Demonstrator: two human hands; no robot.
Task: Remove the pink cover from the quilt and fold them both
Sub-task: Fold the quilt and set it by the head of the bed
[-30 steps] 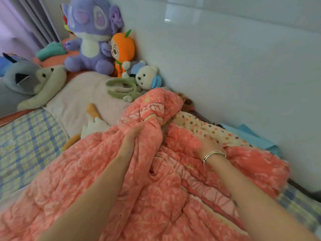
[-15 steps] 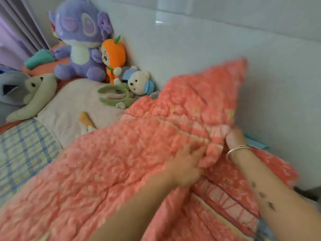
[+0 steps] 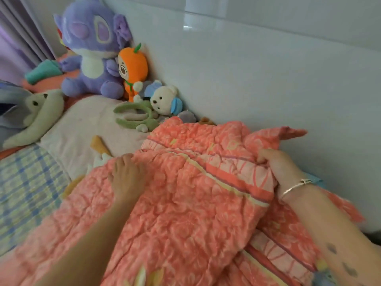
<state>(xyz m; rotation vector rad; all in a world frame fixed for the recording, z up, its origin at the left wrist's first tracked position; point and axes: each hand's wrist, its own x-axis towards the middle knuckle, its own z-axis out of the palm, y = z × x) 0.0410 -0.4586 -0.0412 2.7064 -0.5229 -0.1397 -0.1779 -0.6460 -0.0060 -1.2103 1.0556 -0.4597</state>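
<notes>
The quilt in its pink flowered cover lies spread over the bed in front of me, wrinkled and bunched near the wall. My left hand rests on the cover near its upper left edge, fingers bent down into the cloth. My right hand, with a silver bangle on the wrist, grips a bunched fold of the striped border by the wall. One corner of the cover sticks out to the right above that hand. The inner quilt is hidden.
A white wall runs close along the right. At the head of the bed sit a purple plush, an orange plush, a small white bear and a pale pillow. A checked sheet shows at left.
The raised part of the cover has come down flat onto the bed. My left hand moved left and now lies on the cover; my right hand still holds the fold by the wall.
</notes>
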